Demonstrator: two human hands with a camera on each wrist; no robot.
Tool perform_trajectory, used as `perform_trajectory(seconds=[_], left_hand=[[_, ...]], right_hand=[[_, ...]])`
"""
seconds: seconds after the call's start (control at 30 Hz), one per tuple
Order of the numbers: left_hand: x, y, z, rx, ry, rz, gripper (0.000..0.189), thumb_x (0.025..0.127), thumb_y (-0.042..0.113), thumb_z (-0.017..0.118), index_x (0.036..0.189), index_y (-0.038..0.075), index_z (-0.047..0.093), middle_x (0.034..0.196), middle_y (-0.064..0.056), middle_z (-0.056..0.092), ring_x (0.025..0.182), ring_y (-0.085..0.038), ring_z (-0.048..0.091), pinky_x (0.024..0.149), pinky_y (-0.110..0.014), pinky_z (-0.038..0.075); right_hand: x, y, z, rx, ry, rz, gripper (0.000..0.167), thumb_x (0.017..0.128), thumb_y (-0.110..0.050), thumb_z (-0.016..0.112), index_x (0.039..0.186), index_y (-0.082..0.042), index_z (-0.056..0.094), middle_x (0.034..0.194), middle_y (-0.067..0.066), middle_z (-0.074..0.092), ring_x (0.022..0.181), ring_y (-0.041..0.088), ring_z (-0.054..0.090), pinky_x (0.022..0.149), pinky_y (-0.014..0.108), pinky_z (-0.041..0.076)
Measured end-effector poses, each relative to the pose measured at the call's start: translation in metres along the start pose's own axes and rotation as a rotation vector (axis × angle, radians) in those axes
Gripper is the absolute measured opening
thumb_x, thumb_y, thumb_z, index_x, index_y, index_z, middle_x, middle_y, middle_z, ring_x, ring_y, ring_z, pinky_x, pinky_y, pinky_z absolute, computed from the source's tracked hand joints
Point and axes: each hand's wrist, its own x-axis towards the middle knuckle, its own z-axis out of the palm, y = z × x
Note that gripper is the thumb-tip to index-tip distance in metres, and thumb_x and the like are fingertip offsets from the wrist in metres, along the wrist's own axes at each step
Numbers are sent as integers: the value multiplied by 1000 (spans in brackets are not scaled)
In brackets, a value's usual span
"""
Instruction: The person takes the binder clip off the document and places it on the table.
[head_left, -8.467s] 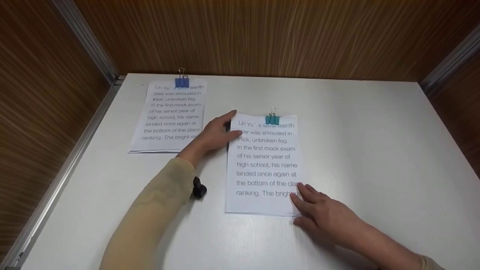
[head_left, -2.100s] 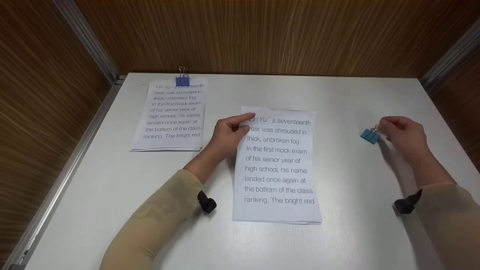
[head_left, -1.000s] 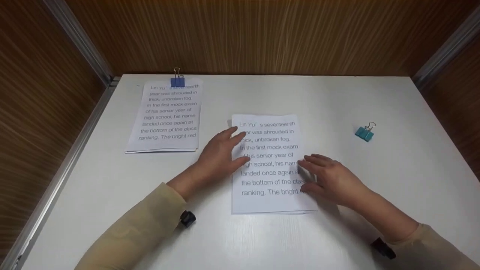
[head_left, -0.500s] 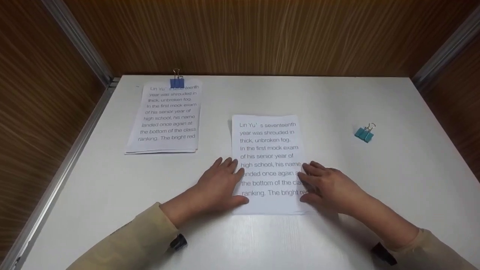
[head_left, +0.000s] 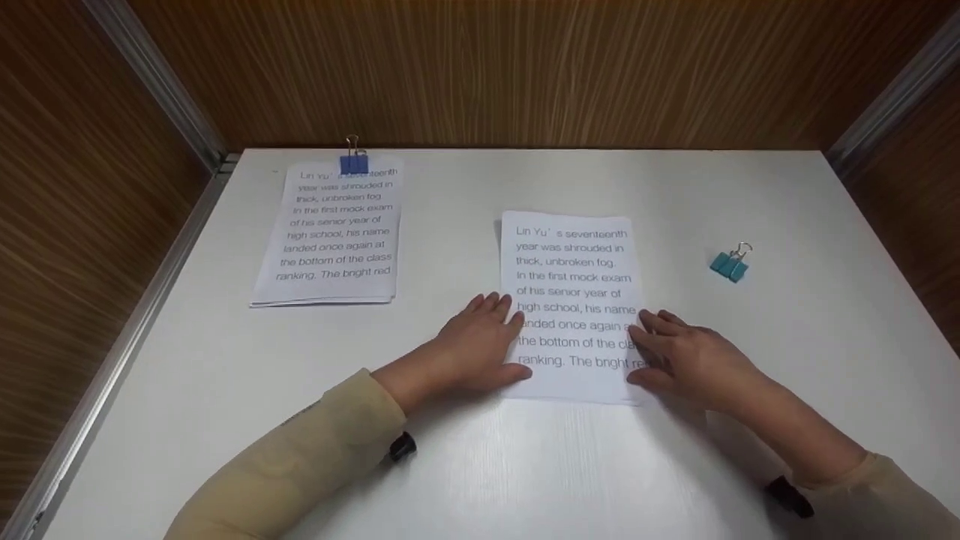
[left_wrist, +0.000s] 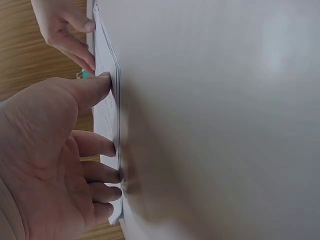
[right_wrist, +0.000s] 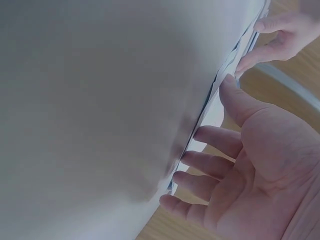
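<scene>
An unclipped stack of printed paper sheets (head_left: 574, 300) lies between my two hands on the white table. My left hand (head_left: 474, 346) touches the stack's left edge, thumb on the top sheet near the lower corner. At the opposite edge, my right hand (head_left: 694, 360) rests its fingers and thumb on the stack's lower right part. Both wrist views show relaxed fingers along the sheet edges, with the left fingertips (left_wrist: 102, 146) and right fingertips (right_wrist: 192, 159) right at the paper. A teal binder clip (head_left: 730, 266) lies on the table, right of the stack.
A second stack of printed sheets (head_left: 334, 244) lies at the back left, with a blue binder clip (head_left: 354, 164) on its top edge. Wood-grain panels (head_left: 525, 75) stand around the white table (head_left: 450, 480) at the back and sides.
The teal binder clip left the stack's top, was held by my right hand, then was set down on the right. Both hands have since shifted the loose stack rightward and slightly away.
</scene>
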Motion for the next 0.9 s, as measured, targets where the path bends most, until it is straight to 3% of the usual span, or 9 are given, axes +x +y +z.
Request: perform_trajectory(seconds=[0.33, 0.9], left_hand=[[35, 18, -6, 13, -7, 15, 86, 103, 58, 57, 166, 3, 34, 172, -25, 24, 161, -39, 18, 131, -45, 10], [66, 32, -5, 29, 0, 26, 86, 104, 63, 51, 168, 9, 30, 174, -20, 19, 162, -36, 12, 132, -43, 7]], right_hand=[[-8, 28, -8, 36, -98, 163, 74, 93, -36, 82, 154, -4, 54, 162, 26, 43, 148, 53, 38, 111, 68, 42], [-15, 61, -15, 75, -170, 260, 82, 96, -48, 77, 159, -4, 47, 166, 29, 34, 150, 56, 30, 111, 71, 40]])
